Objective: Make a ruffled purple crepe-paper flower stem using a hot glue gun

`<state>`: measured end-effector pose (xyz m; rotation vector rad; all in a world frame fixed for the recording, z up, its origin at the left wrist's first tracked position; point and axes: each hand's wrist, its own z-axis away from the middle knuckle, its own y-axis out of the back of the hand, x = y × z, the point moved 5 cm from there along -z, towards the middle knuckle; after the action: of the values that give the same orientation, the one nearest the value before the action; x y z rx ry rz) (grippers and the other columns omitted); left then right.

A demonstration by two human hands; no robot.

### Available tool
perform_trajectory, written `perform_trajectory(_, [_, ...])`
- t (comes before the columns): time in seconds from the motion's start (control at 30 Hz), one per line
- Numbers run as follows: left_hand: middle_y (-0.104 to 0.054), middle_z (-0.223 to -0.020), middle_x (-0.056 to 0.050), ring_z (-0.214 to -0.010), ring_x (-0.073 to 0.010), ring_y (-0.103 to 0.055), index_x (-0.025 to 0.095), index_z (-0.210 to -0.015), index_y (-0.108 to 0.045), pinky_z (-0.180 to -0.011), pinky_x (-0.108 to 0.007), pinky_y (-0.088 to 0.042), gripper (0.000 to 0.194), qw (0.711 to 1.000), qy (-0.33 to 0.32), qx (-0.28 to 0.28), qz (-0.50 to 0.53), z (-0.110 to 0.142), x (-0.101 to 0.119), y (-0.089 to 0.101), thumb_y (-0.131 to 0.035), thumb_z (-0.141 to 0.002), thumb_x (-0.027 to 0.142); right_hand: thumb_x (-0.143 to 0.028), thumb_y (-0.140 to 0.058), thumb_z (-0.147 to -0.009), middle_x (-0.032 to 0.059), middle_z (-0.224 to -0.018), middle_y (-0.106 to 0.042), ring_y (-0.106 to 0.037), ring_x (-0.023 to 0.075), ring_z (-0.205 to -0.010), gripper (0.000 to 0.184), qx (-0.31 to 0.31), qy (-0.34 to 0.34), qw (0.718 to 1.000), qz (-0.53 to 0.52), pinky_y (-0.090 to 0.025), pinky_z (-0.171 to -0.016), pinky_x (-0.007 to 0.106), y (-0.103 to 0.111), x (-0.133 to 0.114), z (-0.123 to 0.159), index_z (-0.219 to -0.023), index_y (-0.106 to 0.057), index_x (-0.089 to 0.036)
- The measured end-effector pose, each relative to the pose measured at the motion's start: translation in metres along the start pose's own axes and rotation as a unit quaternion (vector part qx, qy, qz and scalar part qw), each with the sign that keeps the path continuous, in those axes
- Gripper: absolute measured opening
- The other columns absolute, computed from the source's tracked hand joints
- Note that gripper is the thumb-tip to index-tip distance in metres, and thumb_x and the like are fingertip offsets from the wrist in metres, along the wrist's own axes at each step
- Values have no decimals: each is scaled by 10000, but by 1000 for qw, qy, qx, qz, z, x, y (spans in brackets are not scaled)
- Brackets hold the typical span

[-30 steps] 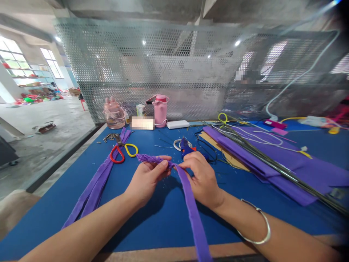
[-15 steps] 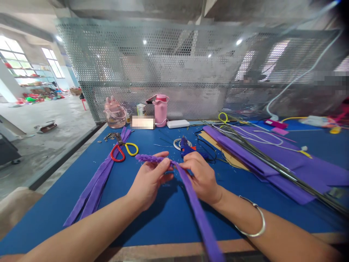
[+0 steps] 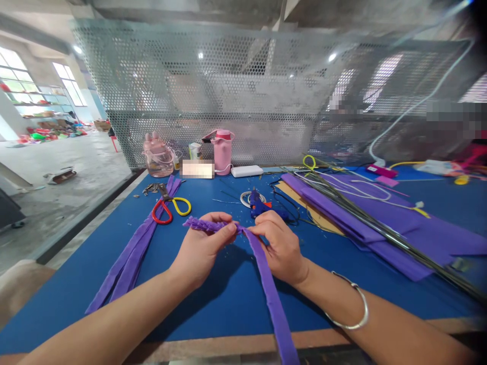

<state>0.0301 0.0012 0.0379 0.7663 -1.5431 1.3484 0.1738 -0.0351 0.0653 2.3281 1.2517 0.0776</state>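
Between my hands is a purple fabric strip, its left part wound into a bumpy twisted stem. My left hand is closed on that wound part, thumb pressed over it. The fingers of my right hand pinch the flat strip where it leaves the wound part. From there the loose length hangs down past the table's front edge. Scissors with one red and one yellow handle lie left of my hands, on top of more purple strips. Just beyond my right hand is a blue glue gun.
Folded purple sheets and a bundle of thin dark rods lie on the right of the blue table. A pink flask, a clear bottle and a white power strip stand along the perforated metal screen.
Both hands keep their grip on the purple strip. Its hanging end has swung slightly to the left. The view has shifted a little.
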Motion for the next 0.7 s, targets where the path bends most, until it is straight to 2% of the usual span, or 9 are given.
perform_trajectory(0.1, [-683,-784,-3,-701,-114,-618,164,-905,-629,-669,-225,-481,275,990,-61,-14,-123,1,8,1,-771,-699,276,-174,-570,-868,6,-725,-511,-516,154,-674,119,-1,-101,993,-58,-443,-586,286,-3,6,0,-763,-532,-213])
perform_trajectory(0.17, [-686,-785,-4,-698,-120,-617,171,-937,-644,-645,-221,-475,241,977,-95,-19,-191,3,12,2,-738,-737,266,-242,-594,-868,-12,-693,-493,-484,135,-619,184,-22,-171,982,-79,-411,-545,264,-6,10,-1,-714,-497,-215])
perform_trajectory(0.23, [-693,-802,-10,-704,-126,-621,176,-935,-661,-640,-221,-481,207,965,-125,-27,-230,3,15,2,-719,-756,261,-291,-578,-880,-15,-691,-501,-485,132,-611,193,-55,-212,973,-77,-404,-538,256,-8,12,-1,-725,-491,-216])
perform_trajectory(0.33, [-716,-866,-21,-771,-145,-650,191,-973,-668,-698,-235,-508,226,955,-164,-54,-240,2,21,3,-716,-765,263,-313,-528,-905,1,-753,-545,-521,139,-641,118,-110,-218,968,-66,-427,-561,260,-9,13,-1,-851,-511,-210])
perform_trajectory(0.43, [-728,-895,-29,-823,-159,-668,191,-976,-671,-753,-252,-524,231,952,-191,-72,-229,-1,25,5,-726,-758,249,-342,-615,-854,5,-810,-563,-526,135,-634,202,-142,-188,970,-62,-435,-547,252,-9,15,2,-947,-491,-213])
perform_trajectory(0.5, [-731,-899,-41,-847,-170,-673,178,-889,-687,-774,-263,-531,158,948,-203,-84,-231,-2,26,5,-732,-750,239,-315,-667,-815,2,-830,-575,-539,133,-655,260,-142,-181,971,-59,-447,-578,250,-8,19,4,-965,-477,-221])
perform_trajectory(0.63, [-733,-902,-58,-882,-180,-678,165,-789,-688,-811,-284,-537,62,935,-240,-92,-245,0,26,4,-718,-761,211,-318,-696,-785,6,-862,-598,-522,115,-622,420,-93,-243,961,-97,-461,-573,243,-1,35,5,-1083,-417,-217])
perform_trajectory(0.7, [-728,-911,-58,-901,-178,-671,170,-803,-688,-841,-290,-525,36,913,-276,-113,-277,3,26,2,-702,-770,176,-310,-666,-814,16,-865,-614,-510,115,-609,413,-115,-218,965,-87,-456,-565,245,2,37,1,-1137,-432,-203])
